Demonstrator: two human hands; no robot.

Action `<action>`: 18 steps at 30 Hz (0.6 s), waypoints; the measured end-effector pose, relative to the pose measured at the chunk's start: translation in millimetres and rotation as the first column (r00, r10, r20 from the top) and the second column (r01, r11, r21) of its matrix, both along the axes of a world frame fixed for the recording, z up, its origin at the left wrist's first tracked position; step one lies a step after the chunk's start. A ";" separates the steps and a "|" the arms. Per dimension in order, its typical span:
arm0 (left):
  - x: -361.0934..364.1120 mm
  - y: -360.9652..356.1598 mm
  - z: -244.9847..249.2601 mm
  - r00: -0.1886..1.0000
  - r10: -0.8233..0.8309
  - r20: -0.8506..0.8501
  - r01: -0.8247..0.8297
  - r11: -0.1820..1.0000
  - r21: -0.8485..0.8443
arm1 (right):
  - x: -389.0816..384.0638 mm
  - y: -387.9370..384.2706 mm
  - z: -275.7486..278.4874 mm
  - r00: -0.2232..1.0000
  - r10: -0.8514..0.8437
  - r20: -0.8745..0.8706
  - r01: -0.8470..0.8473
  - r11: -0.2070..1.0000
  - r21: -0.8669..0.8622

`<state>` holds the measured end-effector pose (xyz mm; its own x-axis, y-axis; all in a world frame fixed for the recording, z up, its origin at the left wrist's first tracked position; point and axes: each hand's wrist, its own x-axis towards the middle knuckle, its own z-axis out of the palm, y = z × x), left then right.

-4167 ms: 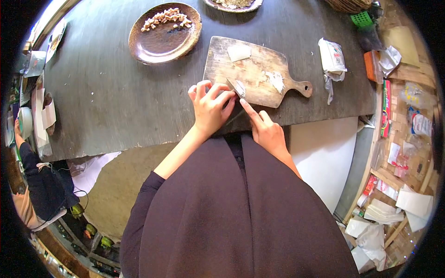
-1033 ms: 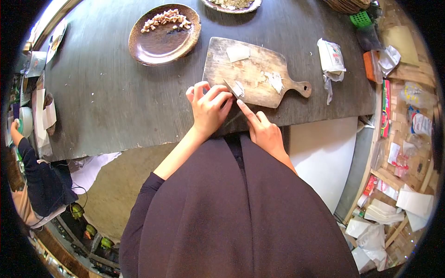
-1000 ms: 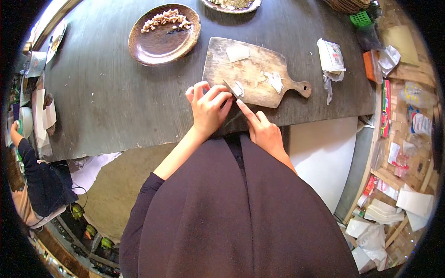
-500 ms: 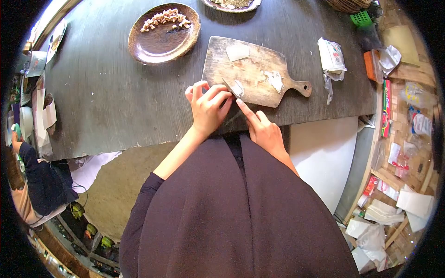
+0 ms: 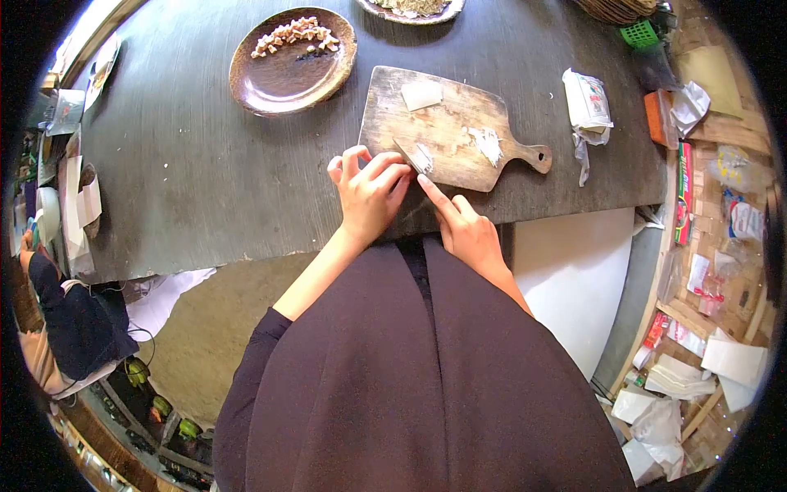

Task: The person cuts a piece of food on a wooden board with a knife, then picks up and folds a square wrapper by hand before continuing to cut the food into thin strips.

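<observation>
A small knife (image 5: pixel 407 154) lies angled over the near left corner of the wooden cutting board (image 5: pixel 456 115). My right hand (image 5: pixel 469 230) is closed on it, index finger stretched along the blade. Beside the blade, my left hand (image 5: pixel 369 197) has its fingers curled at the board's edge; whatever they pinch is hidden. Thin white strips (image 5: pixel 423 154) lie against the far side of the blade. More white shreds (image 5: pixel 487 146) sit in a heap near the board's handle, and a flat white square piece (image 5: pixel 421 94) rests toward the far edge.
On the dark table (image 5: pixel 180 189) stand a brown plate (image 5: pixel 279 88) with diced pieces and a second plate (image 5: pixel 434 18) at the far edge. A white plastic packet (image 5: pixel 587 102) lies right of the board. Another person's dark sleeve (image 5: pixel 70 320) shows at left.
Both hands and the knife keep nearly the same position. The view has shifted very slightly, and the other person's arm at left has moved a little.
</observation>
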<state>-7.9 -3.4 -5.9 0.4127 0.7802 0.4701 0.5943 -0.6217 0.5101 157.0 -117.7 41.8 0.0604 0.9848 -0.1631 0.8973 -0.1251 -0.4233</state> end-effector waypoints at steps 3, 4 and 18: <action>-0.1 -0.2 1.3 1.000 -0.001 -0.002 0.001 1.000 -0.003 | -0.2 -0.1 2.8 1.000 0.004 0.003 -0.004 1.000 -0.010; 0.0 -0.2 1.5 1.000 -0.001 -0.004 0.001 1.000 -0.007 | -0.4 0.1 3.4 1.000 0.003 0.005 -0.003 1.000 -0.013; 0.5 0.5 0.0 1.000 0.007 0.011 -0.007 1.000 0.007 | -2.2 -0.3 3.9 1.000 -0.004 -0.013 0.004 1.000 -0.016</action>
